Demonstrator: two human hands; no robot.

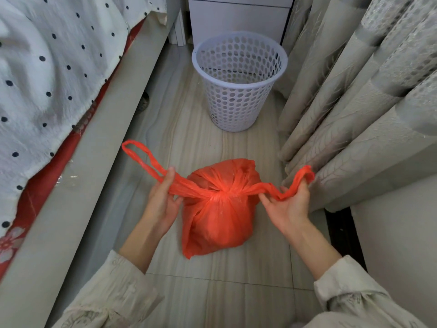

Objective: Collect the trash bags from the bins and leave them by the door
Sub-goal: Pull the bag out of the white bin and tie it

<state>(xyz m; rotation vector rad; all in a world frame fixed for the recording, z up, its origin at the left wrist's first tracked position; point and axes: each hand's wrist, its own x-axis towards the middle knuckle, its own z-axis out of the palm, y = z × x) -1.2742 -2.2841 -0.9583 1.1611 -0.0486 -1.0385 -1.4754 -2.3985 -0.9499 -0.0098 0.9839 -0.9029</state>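
Observation:
A full orange-red trash bag (220, 216) sits on the tiled floor between my hands, its two handles crossed into a knot at the top. My left hand (163, 200) grips the left handle, whose loop sticks out up and to the left. My right hand (290, 204) pinches the right handle, pulled out toward the curtain. Beyond the bag stands a white perforated bin (238, 81), upright and with no bag in it.
A bed with a dotted white cover (47, 74) and a grey frame runs along the left. Beige curtains (354, 91) hang on the right. A white drawer unit (238, 17) stands behind the bin. The floor strip between them is narrow.

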